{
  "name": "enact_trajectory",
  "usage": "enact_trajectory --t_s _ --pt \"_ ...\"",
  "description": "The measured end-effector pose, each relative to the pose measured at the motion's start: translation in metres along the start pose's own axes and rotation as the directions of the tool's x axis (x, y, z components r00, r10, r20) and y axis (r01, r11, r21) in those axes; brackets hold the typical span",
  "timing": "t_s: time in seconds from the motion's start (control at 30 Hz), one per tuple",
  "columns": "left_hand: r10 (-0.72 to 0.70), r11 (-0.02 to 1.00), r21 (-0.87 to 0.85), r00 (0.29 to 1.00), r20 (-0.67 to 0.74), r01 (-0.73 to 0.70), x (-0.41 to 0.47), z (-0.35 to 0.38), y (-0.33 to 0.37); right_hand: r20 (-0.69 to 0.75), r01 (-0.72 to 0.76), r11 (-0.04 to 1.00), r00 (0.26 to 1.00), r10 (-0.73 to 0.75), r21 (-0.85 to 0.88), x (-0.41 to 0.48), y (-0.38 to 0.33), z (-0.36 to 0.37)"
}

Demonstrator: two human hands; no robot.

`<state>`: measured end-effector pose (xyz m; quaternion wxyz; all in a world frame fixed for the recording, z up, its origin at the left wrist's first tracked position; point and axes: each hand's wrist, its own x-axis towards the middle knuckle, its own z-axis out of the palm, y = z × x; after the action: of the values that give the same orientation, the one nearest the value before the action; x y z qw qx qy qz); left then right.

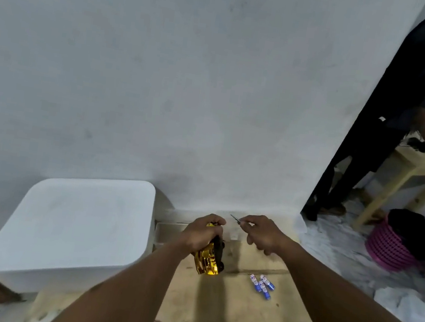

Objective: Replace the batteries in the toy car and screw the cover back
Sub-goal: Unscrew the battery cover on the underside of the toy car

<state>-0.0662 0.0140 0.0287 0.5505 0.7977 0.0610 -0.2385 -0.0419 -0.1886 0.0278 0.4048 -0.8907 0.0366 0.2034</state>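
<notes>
Left hand point(202, 231) grips the toy car point(207, 261) — long axis front-to-back; right hand point(263, 236) pinches a screwdriver point(236, 218), tip leftward.

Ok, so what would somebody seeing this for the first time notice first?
The shiny gold toy car stands out at the middle of the view, in the grip of the left hand. Right beside it, the right hand pinches a thin screwdriver, and blue-and-white batteries lie on the wooden table below that hand. A big white box fills the left side.
</notes>
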Motion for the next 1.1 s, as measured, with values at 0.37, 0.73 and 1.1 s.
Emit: enact_trajectory --t_s 0.37,0.73,1.1 --pt "0.062 0.998 -0.013 0.998 0.005 -0.062 -0.003 -0.009 -0.016 -0.002 0.012 0.992 1.000 -0.012 0.127 0.002 -0.015 0.013" --pt "0.104 0.995 0.013 0.990 -0.094 -0.103 0.002 -0.010 -0.034 0.316 -0.190 0.846 0.948 0.027 0.498 0.001 -0.024 -0.002" --pt "0.040 0.998 -0.054 0.999 -0.017 -0.041 0.004 -0.013 -0.030 0.355 -0.185 0.576 0.914 -0.198 0.796 0.002 -0.026 -0.007"
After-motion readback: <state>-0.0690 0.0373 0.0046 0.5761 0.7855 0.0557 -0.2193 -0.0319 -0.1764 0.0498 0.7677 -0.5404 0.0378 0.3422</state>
